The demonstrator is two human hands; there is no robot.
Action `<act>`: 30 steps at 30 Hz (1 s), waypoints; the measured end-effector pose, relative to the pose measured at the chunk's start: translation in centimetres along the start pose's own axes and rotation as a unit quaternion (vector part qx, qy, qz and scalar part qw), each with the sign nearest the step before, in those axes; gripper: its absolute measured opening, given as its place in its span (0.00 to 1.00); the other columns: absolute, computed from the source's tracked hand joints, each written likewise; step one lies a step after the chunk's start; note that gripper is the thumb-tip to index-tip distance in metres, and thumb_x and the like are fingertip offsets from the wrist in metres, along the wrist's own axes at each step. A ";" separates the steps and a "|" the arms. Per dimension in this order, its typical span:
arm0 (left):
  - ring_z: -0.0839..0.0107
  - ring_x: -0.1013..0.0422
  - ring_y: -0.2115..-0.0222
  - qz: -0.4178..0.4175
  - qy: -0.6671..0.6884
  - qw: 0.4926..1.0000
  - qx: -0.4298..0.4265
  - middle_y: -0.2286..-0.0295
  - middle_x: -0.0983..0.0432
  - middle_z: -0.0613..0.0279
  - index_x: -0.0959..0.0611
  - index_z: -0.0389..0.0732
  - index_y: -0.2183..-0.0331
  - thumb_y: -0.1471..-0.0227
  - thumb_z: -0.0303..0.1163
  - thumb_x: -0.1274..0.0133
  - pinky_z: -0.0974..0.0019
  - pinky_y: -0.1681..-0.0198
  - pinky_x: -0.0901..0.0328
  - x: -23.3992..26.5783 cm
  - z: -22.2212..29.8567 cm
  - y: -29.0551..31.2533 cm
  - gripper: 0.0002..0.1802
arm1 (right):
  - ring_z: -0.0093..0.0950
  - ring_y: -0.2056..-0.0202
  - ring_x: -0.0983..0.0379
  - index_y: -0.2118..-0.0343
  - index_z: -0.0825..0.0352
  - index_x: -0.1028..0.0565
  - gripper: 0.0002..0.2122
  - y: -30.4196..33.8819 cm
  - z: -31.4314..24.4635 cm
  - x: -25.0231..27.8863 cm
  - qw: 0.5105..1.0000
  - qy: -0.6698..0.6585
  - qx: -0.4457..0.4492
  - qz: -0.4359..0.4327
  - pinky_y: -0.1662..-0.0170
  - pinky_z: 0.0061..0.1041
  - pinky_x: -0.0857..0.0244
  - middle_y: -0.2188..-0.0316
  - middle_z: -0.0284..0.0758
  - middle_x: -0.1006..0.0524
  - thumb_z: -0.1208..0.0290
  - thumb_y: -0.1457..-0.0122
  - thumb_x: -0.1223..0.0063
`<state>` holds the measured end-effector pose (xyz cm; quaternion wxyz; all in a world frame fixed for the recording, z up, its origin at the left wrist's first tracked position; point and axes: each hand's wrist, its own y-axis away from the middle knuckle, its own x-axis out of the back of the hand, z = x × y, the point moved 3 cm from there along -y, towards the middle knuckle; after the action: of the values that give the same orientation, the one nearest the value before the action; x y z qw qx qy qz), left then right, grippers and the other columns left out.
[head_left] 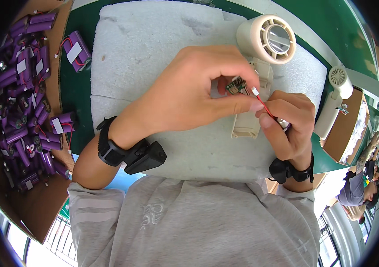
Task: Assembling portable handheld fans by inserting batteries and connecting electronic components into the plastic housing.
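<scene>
purple battery cells (20, 89) fill the box on your left. your left hand (185, 93) pinches a small green circuit board (237, 85) over the beige fan body (254, 107) on the foam-covered worktop (145, 49); your right hand (289, 124) pinches its red wire (265, 107).

Left hand (189, 95) pinches a small green circuit board (236, 85) above the white foam pad (154, 53). Right hand (289, 127) grips a red wire (266, 108) with white connector (255, 91), touching the board. Cream fan housing (260, 58) lies on the pad beneath.
</scene>
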<state>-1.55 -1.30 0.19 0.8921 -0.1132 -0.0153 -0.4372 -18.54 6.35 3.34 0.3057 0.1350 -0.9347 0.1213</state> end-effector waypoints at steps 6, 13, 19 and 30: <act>0.75 0.33 0.75 0.025 -0.035 0.999 -0.008 0.74 0.27 0.62 0.19 0.36 0.72 0.58 0.23 0.37 0.74 0.75 0.41 0.0 0.7 0.2 0.07 | 0.22 0.85 0.37 0.75 0.69 0.24 0.05 0.2 -0.1 -0.7 0.994 0.001 -0.035 0.100 0.83 0.21 0.46 0.83 0.34 0.32 0.83 0.56 0.43; 0.77 0.33 0.77 0.019 -0.022 1.000 0.001 0.75 0.27 0.61 0.19 0.35 0.74 0.56 0.22 0.39 0.75 0.76 0.42 0.1 0.6 0.2 0.04 | 0.27 0.73 0.29 0.66 0.73 0.22 0.10 0.4 -0.3 -0.9 0.983 0.136 0.011 0.127 0.72 0.20 0.36 0.72 0.39 0.26 0.82 0.54 0.39; 0.78 0.34 0.77 0.025 0.000 1.000 0.007 0.75 0.27 0.62 0.19 0.35 0.74 0.55 0.21 0.40 0.75 0.77 0.43 0.2 0.2 0.2 0.03 | 0.23 0.82 0.32 0.70 0.68 0.19 0.09 -0.4 0.0 -1.0 0.973 0.148 0.058 0.165 0.80 0.19 0.40 0.77 0.33 0.26 0.80 0.56 0.36; 0.81 0.37 0.78 0.032 0.002 0.999 0.030 0.76 0.29 0.65 0.20 0.35 0.74 0.55 0.20 0.41 0.75 0.78 0.46 0.4 0.4 0.1 0.03 | 0.23 0.75 0.30 0.66 0.73 0.21 0.08 0.1 -0.7 -1.0 0.984 0.099 -0.042 0.140 0.75 0.18 0.40 0.74 0.38 0.24 0.83 0.51 0.41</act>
<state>-1.23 -1.44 0.56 0.9086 -0.0858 -0.0228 -0.4081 -17.45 6.84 3.26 0.3821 -0.0226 -0.9137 0.1367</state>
